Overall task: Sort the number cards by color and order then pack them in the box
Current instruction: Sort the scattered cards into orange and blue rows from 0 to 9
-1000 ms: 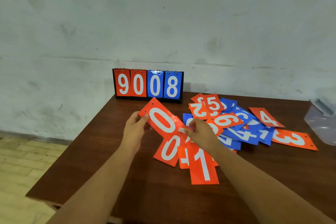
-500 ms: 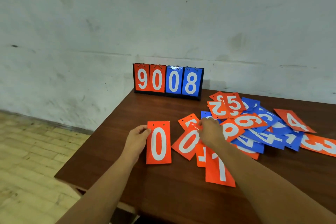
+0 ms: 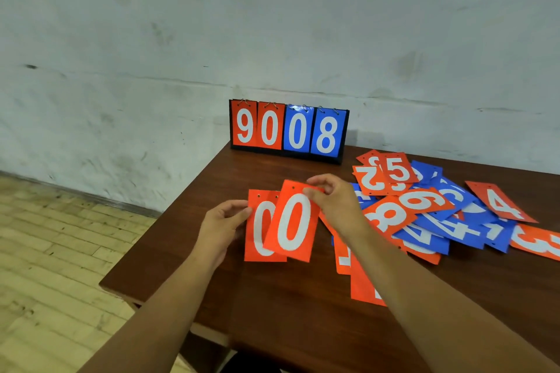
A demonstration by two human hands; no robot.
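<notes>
**Fingers on the second zero: line up the holes before you let go**

Your right-hand fingers [image 3: 315, 191] were pinched on the top edge of the second orange 0 card [image 3: 292, 225], near its punched holes, and it sat tilted, overlapping the first orange 0 card [image 3: 257, 227]. Your left hand [image 3: 222, 225] had its fingertips pressed against the left edge of that first card, steadying it flat on the table [image 3: 288, 312] rather than clamping it.

If you were squaring the pair, I'd say the trick was to rotate the top card upright, butt both against your left fingertips as a stop, and match the holes before releasing. These looked like thin, glossy plastic sheets, so my guess is they'd slide off each other easily; a light press probably beat a hard pinch.

The rest were stiff flat rectangles in orange and blue with white digits, heaped in a loose pile [image 3: 439, 215] to your right, some upside down. The scoreboard stand [image 3: 289, 132] stood upright at the table's back edge, reading 9008, cards hung on wire rings. I couldn't see a box anywhere.
</notes>
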